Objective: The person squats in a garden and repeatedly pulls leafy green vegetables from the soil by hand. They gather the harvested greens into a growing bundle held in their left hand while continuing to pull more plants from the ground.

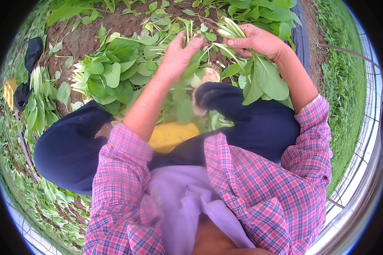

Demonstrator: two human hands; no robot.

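My left hand (182, 54) pinches the pale stems of a leafy green plant (183, 105); its leaves hang below the fingers, blurred. To the right, my right hand (257, 41) is closed around a bunch of leafy greens (269, 76), its whitish stem ends pointing up and left, its broad leaves hanging over my knee. The two hands are a short way apart. A pile of cut greens (110, 70) lies on the soil left of my left hand, stem ends to the left.
Another bunch of greens (40, 102) lies at the far left beside dark objects (33, 54) and a yellow object (10, 92). Between my legs is a yellow block-like thing (172, 135). Leafy plants (268, 12) stand at the top; black sheeting (301, 35) edges the bed at right.
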